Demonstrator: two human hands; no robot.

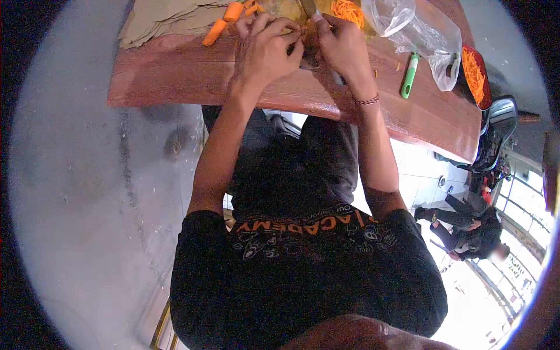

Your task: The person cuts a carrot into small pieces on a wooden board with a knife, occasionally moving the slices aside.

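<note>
At the top middle, my right hand is wrapped round a knife, whose blade points away from me over a cutting surface. My left hand is beside it with curled fingers, its fingertips close to the blade; what they press on is too small to make out. Orange carrot pieces lie just left of my left hand, some small bits among them. Beyond my right hand sits a pile of thin carrot strips.
A green-handled peeler and a clear plastic bag lie on the reddish wooden table. At its right end is a red tray of carrot strips. Brown paper covers the back left. A person sits at the far right.
</note>
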